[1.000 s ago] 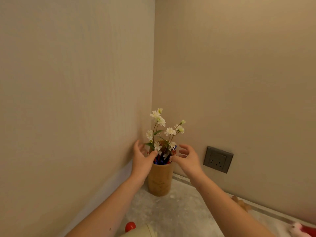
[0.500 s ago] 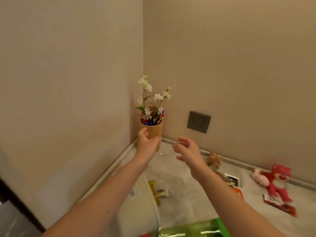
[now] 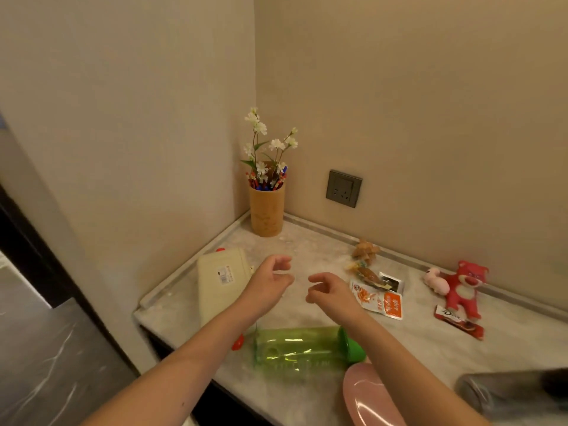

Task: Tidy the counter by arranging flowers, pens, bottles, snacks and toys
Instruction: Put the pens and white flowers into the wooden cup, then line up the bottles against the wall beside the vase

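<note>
A bamboo cup (image 3: 266, 210) stands in the counter's far corner, holding white flowers (image 3: 266, 142) and red and blue pens (image 3: 267, 181). My left hand (image 3: 270, 282) and my right hand (image 3: 330, 292) hover over the middle of the counter, fingers loosely curled, holding nothing. A cream bottle (image 3: 219, 282) lies on its side left of my left hand. A green bottle (image 3: 302, 348) lies on its side beneath my forearms. Snack packets (image 3: 379, 298) lie right of my right hand. A red plush bear (image 3: 464, 287) and a small pink toy (image 3: 435, 281) lean by the back wall.
A wall socket (image 3: 343, 188) sits right of the cup. A red snack wrapper (image 3: 459, 324) lies below the bear. A pink plate (image 3: 368, 398) and a dark grey object (image 3: 510, 392) are at the near right. The marble counter (image 3: 507, 342) ends at its left front edge.
Both hands have let go of the cup and flowers and drawn back toward me. The view has dropped, so more of the counter shows.
</note>
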Action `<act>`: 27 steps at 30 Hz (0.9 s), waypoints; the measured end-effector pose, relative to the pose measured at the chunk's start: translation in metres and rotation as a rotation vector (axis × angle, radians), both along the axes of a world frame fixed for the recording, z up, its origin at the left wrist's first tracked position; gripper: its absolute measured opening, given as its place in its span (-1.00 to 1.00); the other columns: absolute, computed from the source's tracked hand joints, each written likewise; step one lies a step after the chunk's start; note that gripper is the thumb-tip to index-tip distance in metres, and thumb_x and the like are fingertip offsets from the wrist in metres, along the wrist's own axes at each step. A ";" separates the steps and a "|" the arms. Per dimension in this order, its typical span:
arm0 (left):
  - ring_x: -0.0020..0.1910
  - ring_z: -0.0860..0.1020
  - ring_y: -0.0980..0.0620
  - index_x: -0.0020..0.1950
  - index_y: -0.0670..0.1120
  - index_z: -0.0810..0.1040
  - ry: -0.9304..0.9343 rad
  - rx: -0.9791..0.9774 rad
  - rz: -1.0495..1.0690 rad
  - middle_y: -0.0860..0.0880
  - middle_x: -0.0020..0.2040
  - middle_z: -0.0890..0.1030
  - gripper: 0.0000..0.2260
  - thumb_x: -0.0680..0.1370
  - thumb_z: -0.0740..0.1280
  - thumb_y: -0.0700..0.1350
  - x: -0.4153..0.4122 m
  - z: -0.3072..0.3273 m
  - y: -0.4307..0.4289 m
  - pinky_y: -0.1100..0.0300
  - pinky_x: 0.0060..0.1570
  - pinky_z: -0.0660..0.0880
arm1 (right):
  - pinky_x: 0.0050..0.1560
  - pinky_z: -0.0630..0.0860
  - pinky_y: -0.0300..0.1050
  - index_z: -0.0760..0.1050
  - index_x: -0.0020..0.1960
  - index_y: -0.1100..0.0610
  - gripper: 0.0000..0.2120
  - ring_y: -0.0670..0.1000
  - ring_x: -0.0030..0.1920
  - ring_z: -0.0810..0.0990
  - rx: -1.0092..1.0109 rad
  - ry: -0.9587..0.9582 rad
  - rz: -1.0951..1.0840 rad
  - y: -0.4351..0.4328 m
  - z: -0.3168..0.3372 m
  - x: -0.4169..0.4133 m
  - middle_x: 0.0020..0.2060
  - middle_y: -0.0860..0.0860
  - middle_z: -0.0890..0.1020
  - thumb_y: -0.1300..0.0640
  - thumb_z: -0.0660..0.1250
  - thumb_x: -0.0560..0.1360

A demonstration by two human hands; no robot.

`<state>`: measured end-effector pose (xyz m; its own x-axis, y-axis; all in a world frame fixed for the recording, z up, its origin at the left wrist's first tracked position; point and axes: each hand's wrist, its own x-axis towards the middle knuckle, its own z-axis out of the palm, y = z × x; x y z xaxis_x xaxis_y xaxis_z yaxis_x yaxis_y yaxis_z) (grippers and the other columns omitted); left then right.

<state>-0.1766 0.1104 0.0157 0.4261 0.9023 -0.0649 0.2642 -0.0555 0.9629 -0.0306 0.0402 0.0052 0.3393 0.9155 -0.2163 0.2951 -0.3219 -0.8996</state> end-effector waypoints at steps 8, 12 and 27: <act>0.34 0.39 0.01 0.51 0.08 0.15 0.589 0.010 -0.400 0.03 0.39 0.38 -0.30 0.44 0.41 -0.03 0.011 -0.037 -0.053 0.09 0.35 0.33 | 0.09 0.45 -0.15 0.46 0.29 0.00 -0.51 -0.10 0.15 0.47 -0.076 -0.269 0.047 -0.049 -0.028 0.029 0.19 -0.03 0.52 0.11 0.42 0.37; 0.42 0.31 -0.06 0.52 0.04 0.15 0.973 0.386 -0.483 -0.04 0.43 0.35 -0.26 0.41 0.41 0.04 0.020 -0.047 -0.065 -0.07 0.47 0.02 | 0.05 0.39 -0.21 0.35 0.38 0.02 -0.46 -0.05 0.13 0.44 -0.143 -0.221 0.075 -0.063 -0.035 0.038 0.27 0.04 0.41 0.09 0.37 0.42; 0.09 0.50 0.12 0.42 0.02 0.30 0.313 0.226 -0.252 0.03 0.17 0.49 -0.44 0.48 0.42 0.00 0.078 -0.007 -0.058 0.27 0.04 0.46 | -0.03 0.53 -0.16 0.41 0.28 0.09 -0.67 -0.09 0.01 0.59 0.220 0.223 -0.339 -0.077 -0.005 0.071 0.06 0.00 0.60 0.16 0.34 0.54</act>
<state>-0.0982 0.0526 0.0082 0.6250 0.7796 -0.0387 0.4920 -0.3550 0.7950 0.0405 -0.0366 0.0002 0.5949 0.7932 -0.1304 -0.0020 -0.1607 -0.9870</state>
